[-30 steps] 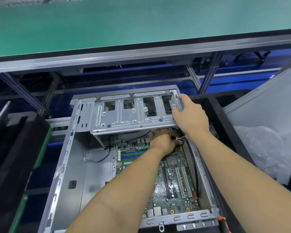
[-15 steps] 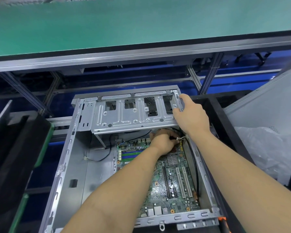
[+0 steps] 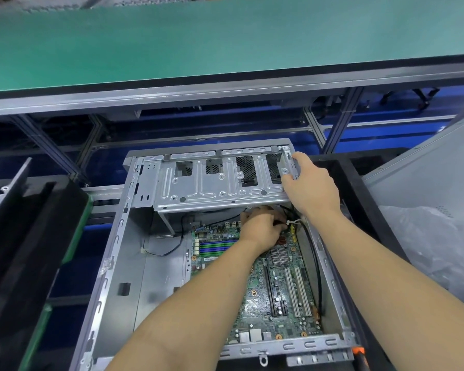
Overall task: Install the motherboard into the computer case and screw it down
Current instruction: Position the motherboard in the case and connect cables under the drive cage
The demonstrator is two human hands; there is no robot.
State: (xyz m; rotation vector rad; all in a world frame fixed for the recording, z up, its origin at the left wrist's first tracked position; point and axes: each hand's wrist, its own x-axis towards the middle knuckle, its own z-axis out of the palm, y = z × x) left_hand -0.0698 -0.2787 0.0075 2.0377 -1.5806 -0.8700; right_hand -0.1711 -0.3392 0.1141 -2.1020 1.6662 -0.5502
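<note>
Head-camera footage showed the motherboard (image 3: 276,287) lying flat on the floor of the open computer case (image 3: 118,263), toward the case's right side, with its far end running under the metal drive cage (image 3: 220,180) that spanned the case's far end. Much of the board was hidden: the left forearm crossed over its near left part, and its far right corner was covered by the left hand (image 3: 263,226). That hand reached in just below the cage's edge with its fingers curled down around a bundle of black cables (image 3: 312,253); the fingertips themselves were out of sight, so exactly what they pinched could not be made out. A white tie (image 3: 295,222) on the cables showed just beside the knuckles. The right hand (image 3: 310,186) gripped the right end of the drive cage, thumb on its top face and fingers wrapped over the outer side. Whether any screws sat in the board's holes was too small to tell. Left of the case stood a black foam tray (image 3: 24,236), cut off by the frame edge; to the right lay crumpled clear plastic wrap (image 3: 434,245); beyond, a green conveyor belt (image 3: 225,41) ran across.
</note>
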